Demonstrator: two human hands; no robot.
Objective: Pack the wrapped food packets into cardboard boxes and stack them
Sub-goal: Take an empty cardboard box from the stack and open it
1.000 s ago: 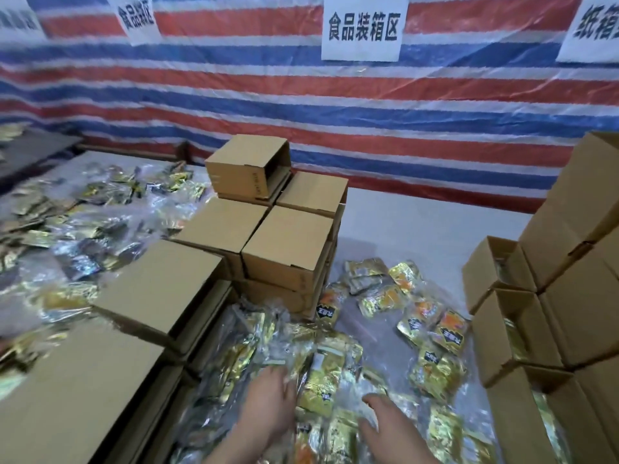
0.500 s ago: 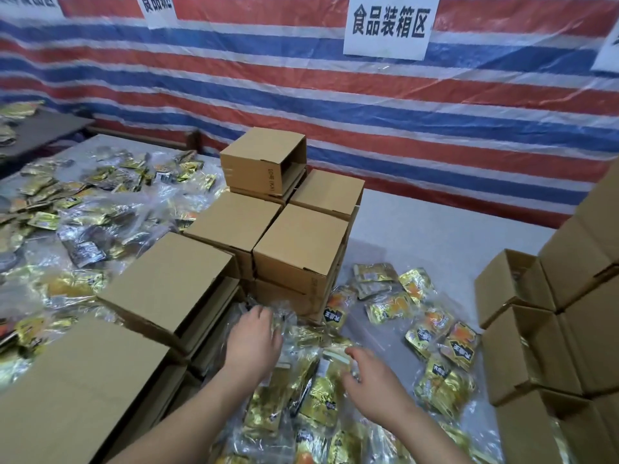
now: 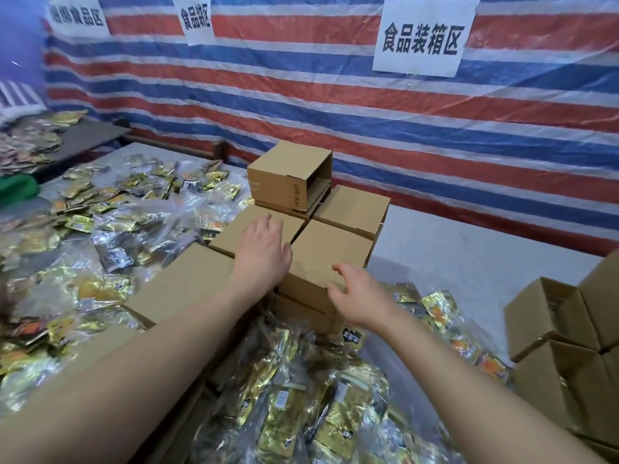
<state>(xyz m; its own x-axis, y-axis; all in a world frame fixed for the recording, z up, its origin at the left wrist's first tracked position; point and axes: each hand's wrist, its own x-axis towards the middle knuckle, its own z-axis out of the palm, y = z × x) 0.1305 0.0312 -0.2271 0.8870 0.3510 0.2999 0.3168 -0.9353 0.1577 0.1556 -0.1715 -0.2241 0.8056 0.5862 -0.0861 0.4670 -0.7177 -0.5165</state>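
head view, looking forward and down, close over stacked boxes

White paper signs hang on a red-blue striped tarp.

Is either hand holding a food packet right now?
No: the left hand and right hand, fingers spread, reach for the closed brown cardboard box in the stack, while the gold foil-wrapped food packets lie below the forearms.
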